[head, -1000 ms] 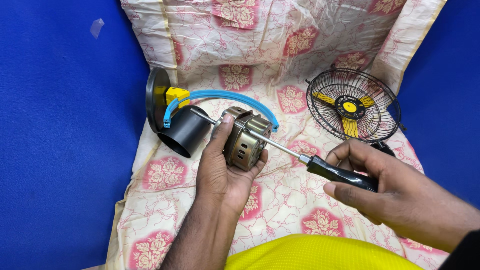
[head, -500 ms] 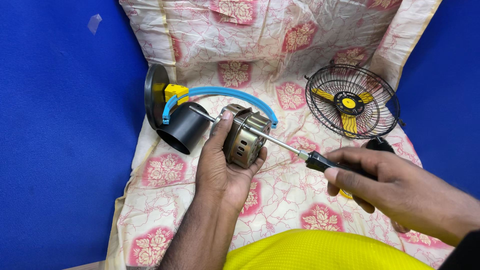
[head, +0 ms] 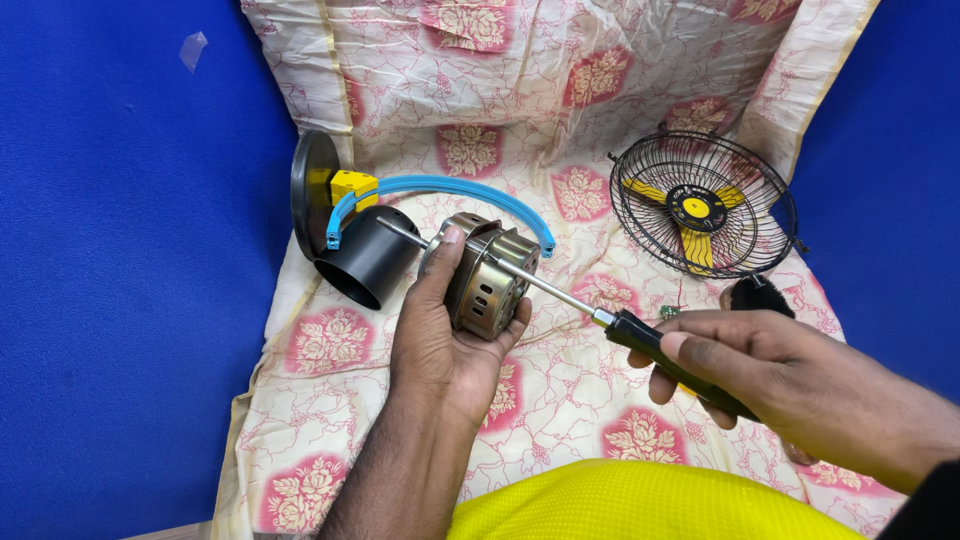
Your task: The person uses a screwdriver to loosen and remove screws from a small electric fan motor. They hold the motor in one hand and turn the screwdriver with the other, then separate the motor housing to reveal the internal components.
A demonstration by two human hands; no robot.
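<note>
Seen from above, over a floral cloth [head: 560,90] spread against blue walls [head: 130,300].

Left hand [head: 440,340]: cupped around a small metal motor [head: 487,278], thumb up along its left side, fingers curled beneath and to the right; closed firmly on it, palm up. Motor held near the centre, its thin shaft [head: 400,232] pointing toward 10 o'clock, tip just at the mouth of a black cylinder [head: 365,258].

Right hand [head: 770,375]: wrapped around the black handle of a screwdriver [head: 640,335], fingers folded over it, index finger stretched along the top; shut on the tool. Steel blade run from 4 o'clock up toward 10 o'clock, tip against the top right face of the motor; exact screw not discernible.

At 10 o'clock from the motor: black cylinder lying on its side, open mouth facing down-left, touching a round dark disc [head: 312,190] stood on edge behind it. Yellow block [head: 352,185] fixed beside the disc, a blue curved band [head: 450,190] arching from it over the motor toward 2 o'clock.

At 2 o'clock, well apart from the motor: black wire fan guard [head: 700,205] with yellow blades inside, leaning on the cloth. Small dark round part [head: 757,295] just below it, behind the right hand.

At 6 o'clock: yellow garment [head: 640,505] at the bottom edge.
</note>
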